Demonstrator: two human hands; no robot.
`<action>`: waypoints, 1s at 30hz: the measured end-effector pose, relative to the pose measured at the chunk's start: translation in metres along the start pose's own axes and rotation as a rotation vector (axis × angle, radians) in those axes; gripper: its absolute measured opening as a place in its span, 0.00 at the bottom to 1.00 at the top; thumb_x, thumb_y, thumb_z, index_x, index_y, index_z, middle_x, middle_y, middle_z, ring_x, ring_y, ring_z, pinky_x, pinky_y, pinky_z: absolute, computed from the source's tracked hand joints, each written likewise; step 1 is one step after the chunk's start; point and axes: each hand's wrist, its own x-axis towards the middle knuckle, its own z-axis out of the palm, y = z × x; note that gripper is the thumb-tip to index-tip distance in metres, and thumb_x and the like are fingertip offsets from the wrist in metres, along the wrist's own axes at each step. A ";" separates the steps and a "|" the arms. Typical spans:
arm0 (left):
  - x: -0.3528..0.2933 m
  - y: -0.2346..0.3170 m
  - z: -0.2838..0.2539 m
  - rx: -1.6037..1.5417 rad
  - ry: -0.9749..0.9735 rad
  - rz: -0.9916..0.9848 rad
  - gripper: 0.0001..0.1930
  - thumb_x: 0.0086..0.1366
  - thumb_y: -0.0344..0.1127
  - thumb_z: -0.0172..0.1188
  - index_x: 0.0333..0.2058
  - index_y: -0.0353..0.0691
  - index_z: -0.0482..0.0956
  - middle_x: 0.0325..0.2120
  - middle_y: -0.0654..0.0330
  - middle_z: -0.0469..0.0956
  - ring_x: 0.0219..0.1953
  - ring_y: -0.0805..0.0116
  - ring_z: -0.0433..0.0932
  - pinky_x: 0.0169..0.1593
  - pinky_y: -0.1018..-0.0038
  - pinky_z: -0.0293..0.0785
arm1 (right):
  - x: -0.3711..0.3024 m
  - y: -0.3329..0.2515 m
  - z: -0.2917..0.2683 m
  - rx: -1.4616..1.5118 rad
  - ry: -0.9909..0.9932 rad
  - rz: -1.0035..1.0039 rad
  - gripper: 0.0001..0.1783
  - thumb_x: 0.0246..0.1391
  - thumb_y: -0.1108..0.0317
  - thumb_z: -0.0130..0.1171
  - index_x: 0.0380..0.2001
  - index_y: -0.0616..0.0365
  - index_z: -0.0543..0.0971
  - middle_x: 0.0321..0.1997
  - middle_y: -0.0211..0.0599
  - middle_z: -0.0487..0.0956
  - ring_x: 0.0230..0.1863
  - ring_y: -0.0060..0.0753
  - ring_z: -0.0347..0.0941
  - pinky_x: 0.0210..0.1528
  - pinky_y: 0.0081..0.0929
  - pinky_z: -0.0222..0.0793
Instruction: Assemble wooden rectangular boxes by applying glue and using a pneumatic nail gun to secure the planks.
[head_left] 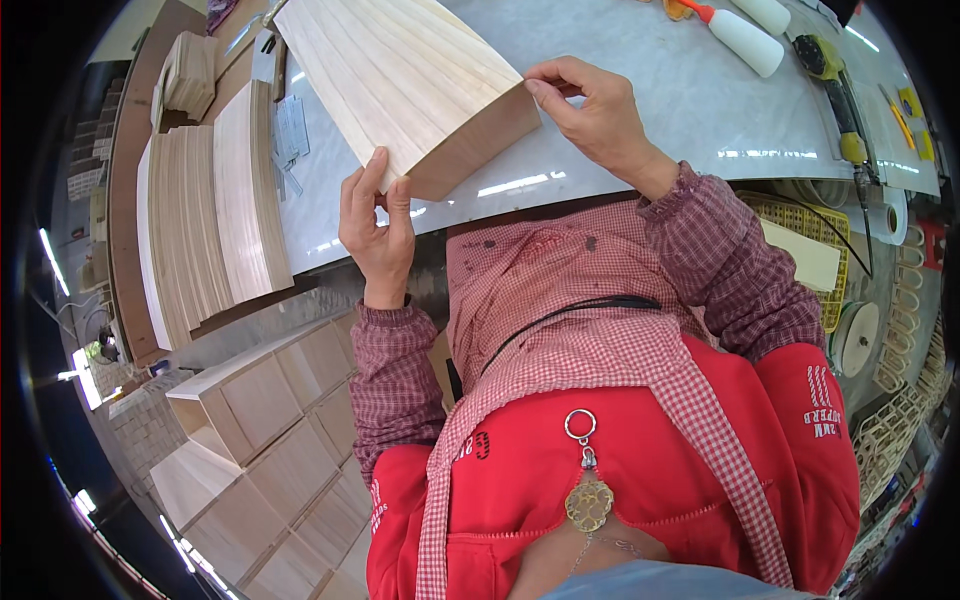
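A pale wooden box (410, 80) lies on the light grey worktable, its broad grained face up and one narrower side toward me. My left hand (378, 235) is at its near left corner, index finger on the upper edge and thumb against the narrow side. At the right corner, my right hand (605, 115) pinches the edge between thumb and index finger, with the other fingers curled. The box's far end reaches past the top of the view. Checked sleeves cover both forearms.
Stacked thin wooden panels (190, 220) stand left of the box. More wooden boxes (265, 400) are piled at lower left. A white squeeze bottle (745, 42) with a red nozzle and a green-black power tool (838, 95) lie on the worktable (680, 110); a yellow basket (835, 310) stands below at right.
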 end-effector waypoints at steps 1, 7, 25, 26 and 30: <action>0.000 0.000 0.000 0.002 -0.007 -0.002 0.15 0.63 0.32 0.60 0.49 0.39 0.76 0.38 0.61 0.75 0.32 0.75 0.70 0.36 0.82 0.68 | 0.000 0.000 0.000 -0.005 -0.001 -0.007 0.08 0.51 0.75 0.59 0.36 0.60 0.81 0.33 0.30 0.81 0.29 0.21 0.74 0.35 0.14 0.71; 0.000 -0.005 0.001 0.005 -0.009 0.018 0.15 0.63 0.33 0.59 0.49 0.40 0.76 0.37 0.62 0.75 0.31 0.76 0.69 0.36 0.82 0.67 | 0.000 0.006 0.005 0.024 0.071 -0.100 0.05 0.49 0.76 0.57 0.31 0.60 0.80 0.29 0.28 0.81 0.24 0.22 0.71 0.28 0.15 0.68; -0.001 -0.010 0.000 -0.008 -0.024 0.006 0.15 0.65 0.32 0.57 0.50 0.39 0.75 0.35 0.63 0.75 0.27 0.78 0.67 0.32 0.84 0.67 | 0.009 0.013 -0.004 0.087 -0.127 -0.054 0.11 0.52 0.76 0.58 0.40 0.58 0.81 0.41 0.30 0.82 0.36 0.23 0.77 0.43 0.14 0.73; -0.001 -0.011 0.000 0.004 -0.024 0.014 0.15 0.65 0.32 0.57 0.50 0.38 0.74 0.36 0.63 0.75 0.27 0.78 0.67 0.32 0.84 0.67 | 0.012 0.015 -0.004 0.124 -0.162 -0.060 0.11 0.53 0.76 0.58 0.41 0.57 0.81 0.41 0.30 0.82 0.36 0.23 0.77 0.44 0.13 0.73; -0.003 -0.012 0.000 -0.023 -0.021 0.014 0.15 0.65 0.32 0.57 0.50 0.38 0.74 0.37 0.62 0.76 0.28 0.77 0.68 0.33 0.84 0.68 | 0.014 0.016 -0.002 0.220 -0.197 -0.078 0.13 0.53 0.78 0.56 0.42 0.55 0.81 0.43 0.31 0.82 0.38 0.23 0.78 0.46 0.13 0.74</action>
